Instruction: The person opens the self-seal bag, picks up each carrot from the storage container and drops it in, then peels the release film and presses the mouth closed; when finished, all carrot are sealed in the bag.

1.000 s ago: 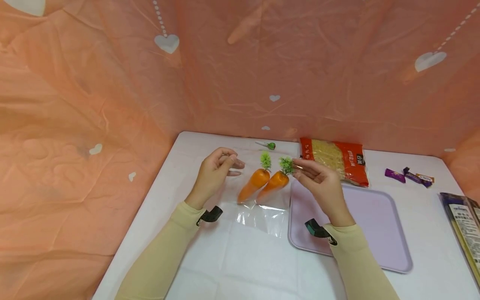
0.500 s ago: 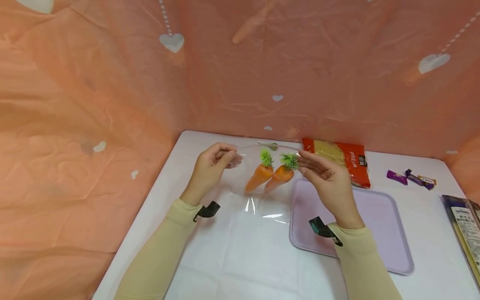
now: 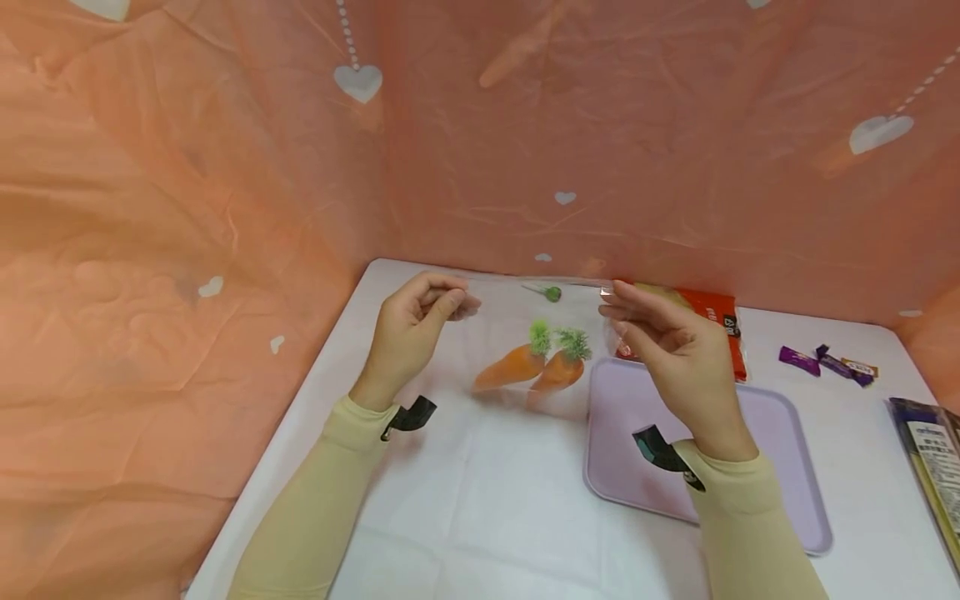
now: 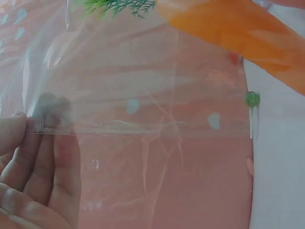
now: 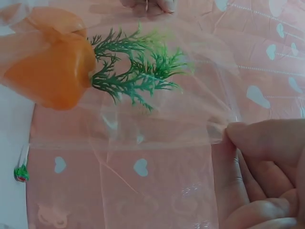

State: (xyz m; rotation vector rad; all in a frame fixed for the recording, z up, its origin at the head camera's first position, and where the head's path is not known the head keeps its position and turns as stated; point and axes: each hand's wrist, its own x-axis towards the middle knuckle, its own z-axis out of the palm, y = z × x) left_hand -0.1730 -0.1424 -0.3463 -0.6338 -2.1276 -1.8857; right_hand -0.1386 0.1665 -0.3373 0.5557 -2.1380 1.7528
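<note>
A clear plastic bag (image 3: 498,312) is stretched between the two hands, its top edge uppermost. Inside it sit two carrots (image 3: 517,367) with green leafy tops, side by side near the bottom. At the bag's left top corner, the left hand (image 3: 412,333) pinches the film between thumb and fingers. Opposite it, the right hand (image 3: 690,367) pinches the right corner, as the right wrist view also shows at the thumb (image 5: 250,138). Behind the bag, a green lollipop (image 3: 552,293) lies on the table and shows through the film.
A lilac tray (image 3: 787,467) lies under the right forearm. Behind the right hand is a red packet of noodles (image 3: 720,321), partly covered. Several wrapped candies (image 3: 801,360) lie farther right, with a dark printed package (image 3: 930,458) at the right edge. An orange sheet hangs behind the table.
Both hands have moved up and slightly apart, drawing the bag's top edge taut. The carrots have sunk lower in the bag, and the left one has tipped flatter.
</note>
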